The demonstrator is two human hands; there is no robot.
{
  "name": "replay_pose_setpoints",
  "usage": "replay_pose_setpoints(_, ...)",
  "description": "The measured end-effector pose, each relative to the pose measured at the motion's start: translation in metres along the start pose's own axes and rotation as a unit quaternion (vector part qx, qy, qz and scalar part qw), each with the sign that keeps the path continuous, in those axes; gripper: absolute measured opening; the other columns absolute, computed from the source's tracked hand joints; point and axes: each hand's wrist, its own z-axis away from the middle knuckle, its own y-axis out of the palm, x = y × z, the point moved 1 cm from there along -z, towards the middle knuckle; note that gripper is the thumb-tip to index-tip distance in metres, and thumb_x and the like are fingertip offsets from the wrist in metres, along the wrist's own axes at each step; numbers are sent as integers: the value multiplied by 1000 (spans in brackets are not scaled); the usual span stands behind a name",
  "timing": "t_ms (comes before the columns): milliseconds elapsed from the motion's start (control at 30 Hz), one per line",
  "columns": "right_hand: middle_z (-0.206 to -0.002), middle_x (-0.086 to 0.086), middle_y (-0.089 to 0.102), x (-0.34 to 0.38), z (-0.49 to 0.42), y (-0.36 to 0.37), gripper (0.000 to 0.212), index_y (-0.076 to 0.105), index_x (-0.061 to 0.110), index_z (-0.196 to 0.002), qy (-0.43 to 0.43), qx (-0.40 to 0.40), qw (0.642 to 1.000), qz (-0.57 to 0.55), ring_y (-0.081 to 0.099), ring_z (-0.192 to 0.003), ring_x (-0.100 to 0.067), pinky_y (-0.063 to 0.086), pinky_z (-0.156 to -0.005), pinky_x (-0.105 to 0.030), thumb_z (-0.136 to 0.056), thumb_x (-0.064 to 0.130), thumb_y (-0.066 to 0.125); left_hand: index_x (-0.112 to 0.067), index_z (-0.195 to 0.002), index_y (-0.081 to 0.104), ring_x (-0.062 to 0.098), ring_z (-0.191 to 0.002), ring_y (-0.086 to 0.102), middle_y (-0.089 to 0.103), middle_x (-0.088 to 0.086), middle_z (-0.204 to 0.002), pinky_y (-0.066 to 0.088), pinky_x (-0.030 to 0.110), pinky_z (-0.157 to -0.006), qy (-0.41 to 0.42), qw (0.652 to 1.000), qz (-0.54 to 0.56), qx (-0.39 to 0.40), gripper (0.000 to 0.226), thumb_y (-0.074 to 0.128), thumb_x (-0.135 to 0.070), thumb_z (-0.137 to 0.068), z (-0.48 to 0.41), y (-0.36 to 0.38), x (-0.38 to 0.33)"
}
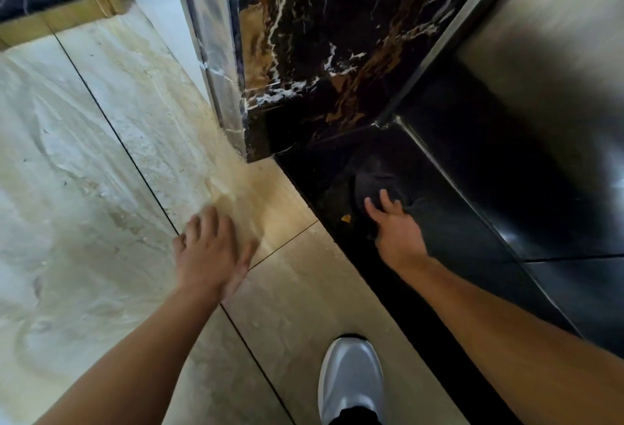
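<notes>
Our right hand [396,228] over a dark bundle [374,184] by the door

The right hand is spread wide, fingers straight and holding nothing, tips at the bundle's near edge; we cannot tell whether they touch it. The bundle lies on the black stone strip [456,232] below the metal door [557,53], an orange scrap [345,218] just left of it. Our left hand [212,252] hangs relaxed and empty over the beige tiles [84,154]

My left hand [211,250] is blurred, its fingertips lost. The dark thing [374,181] beyond my right hand [398,230] melts into the black threshold [456,232]; I cannot name it. The orange speck [345,218] is too small. The bottom edge cuts my shoe [351,377].
</notes>
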Motion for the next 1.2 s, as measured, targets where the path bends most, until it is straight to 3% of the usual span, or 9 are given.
replay_pose_setpoints(67, -164, 4, 1, 54, 26, 28, 75, 22, 32, -152, -132, 22, 991, 9, 6, -149, -30, 43, -104, -43, -90, 9, 56, -15, -124, 51, 37, -127, 40, 44, 9, -142, 36, 51, -101, -9, 998, 30, -46, 49, 31, -53, -98, -1, -9, 0)
replay_pose_setpoints(167, -164, 8, -3, 73, 27, 32, 79, 16, 34, -153, -161, 23, 987, 9, 5, -150, -25, 46, -103, -41, -91, 4, 54, -15, -120, 58, 36, -119, 50, 57, 9, -132, 43, 47, -96, 14, 998, 1, -59, 40, 33, -39, -100, -8, -19, 5)
replay_pose_setpoints(300, -164, 2, 2, 38, -5, 9, 75, 16, 30, -154, -65, -7, 997, 28, 17, -148, -26, 45, -103, -42, -92, 2, 47, -17, -122, 61, 33, -113, 57, 62, 6, -128, 44, 45, -94, 54, 996, -58, -48, 37, 37, -34, -99, -13, -28, 16)
replay_pose_setpoints(533, -159, -20, 18, 1, -75, -50, 62, 26, 19, -152, 180, -3, 983, -37, 36, -135, -41, 42, -104, -45, -95, 13, 48, -17, -121, 59, 31, -111, 55, 59, 3, -130, 47, 39, -89, 19, 999, -29, -19, 34, 48, -25, -91, -7, -24, 10)
replay_pose_setpoints(633, -159, -20, 17, 88, -53, -38, 61, 28, 20, -151, 11, 9, 999, 38, 38, -132, -43, 43, -102, -47, -94, 11, 49, -15, -118, 61, 32, -106, 59, 63, 4, -126, 50, 39, -88, 19, 1000, 9, -21, 34, 50, -19, -86, -10, -29, 17)
replay_pose_setpoints(767, -161, -13, 11, 224, 17, 20, 58, 36, 17, -146, -243, 90, 965, 32, 26, -138, -46, 39, -104, -54, -92, 18, 56, -7, -132, 50, 36, -120, 52, 45, 12, -143, 47, 45, -97, -51, 994, 80, -56, 49, 58, -18, -85, -20, -34, 28)
replay_pose_setpoints(933, -159, -18, 18, 221, 4, 7, 55, 26, 15, -151, -182, 12, 980, 79, 49, -126, -35, 51, -87, -43, -99, 19, 45, -2, -136, 42, 39, -124, 42, 42, 19, -139, 45, 49, -99, -156, 981, 75, -87, 48, 48, -13, -89, -11, -26, 65)
replay_pose_setpoints(1000, -156, -22, 21, 206, -8, -4, 57, 21, 10, -152, -142, 1, 983, 118, 46, -128, -36, 49, -93, -44, -101, 24, 42, -3, -136, 42, 38, -124, 43, 43, 18, -138, 44, 48, -99, -164, 980, 64, -95, 48, 47, -14, -91, -8, -24, 82)
replay_pose_setpoints(1200, -144, -24, 24, 232, -7, 8, 75, 18, -3, -149, -290, 22, 949, 121, 42, -119, -36, 46, -95, -41, -96, 47, 35, -10, -147, 34, 34, -133, 38, 41, 14, -148, 41, 47, -103, -153, 981, 45, -106, 61, 50, -21, -89, -20, -21, 106)
